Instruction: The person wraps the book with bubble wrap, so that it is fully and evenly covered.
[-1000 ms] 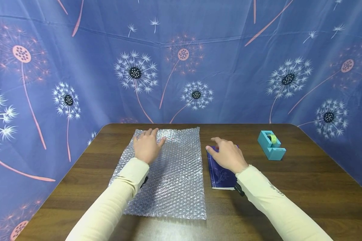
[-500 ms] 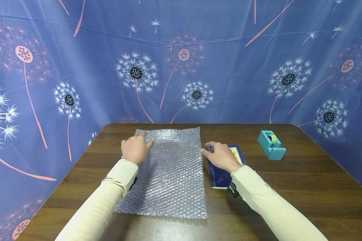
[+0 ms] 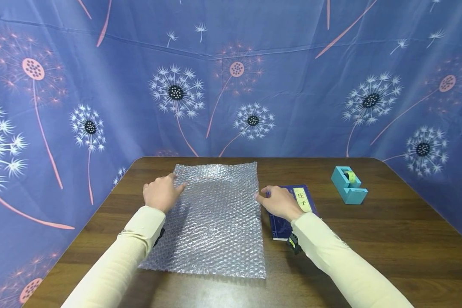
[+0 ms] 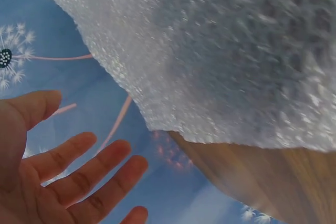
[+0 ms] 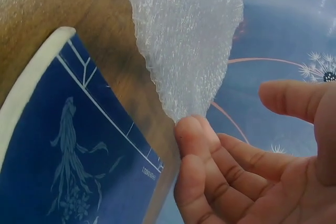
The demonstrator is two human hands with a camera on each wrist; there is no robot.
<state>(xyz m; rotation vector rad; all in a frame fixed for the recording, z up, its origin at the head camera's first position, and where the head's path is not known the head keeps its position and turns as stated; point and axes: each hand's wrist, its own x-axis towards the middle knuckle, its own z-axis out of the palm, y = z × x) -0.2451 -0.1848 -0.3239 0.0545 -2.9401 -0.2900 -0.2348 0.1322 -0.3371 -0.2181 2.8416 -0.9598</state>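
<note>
A clear sheet of bubble wrap (image 3: 219,226) lies flat on the wooden table. My left hand (image 3: 161,194) hovers by its left edge, and in the left wrist view its fingers (image 4: 79,182) are spread with nothing between them. Over the left part of a dark blue book (image 3: 280,229) with a yellow title label, my right hand (image 3: 279,202) reaches towards the wrap's right edge. The right wrist view shows the thumb apart from loosely bent fingers (image 5: 191,135), whose tips overlap the wrap's edge. Part of the book is hidden under that hand.
A turquoise tape dispenser (image 3: 348,186) with a yellow-green roll stands at the back right of the brown table (image 3: 389,239). Behind the table hangs a blue curtain (image 3: 292,85) printed with dandelions.
My left hand has moved left and back, from over the bubble wrap to its left edge. My right hand has shifted left and slightly nearer, uncovering the book's yellow label.
</note>
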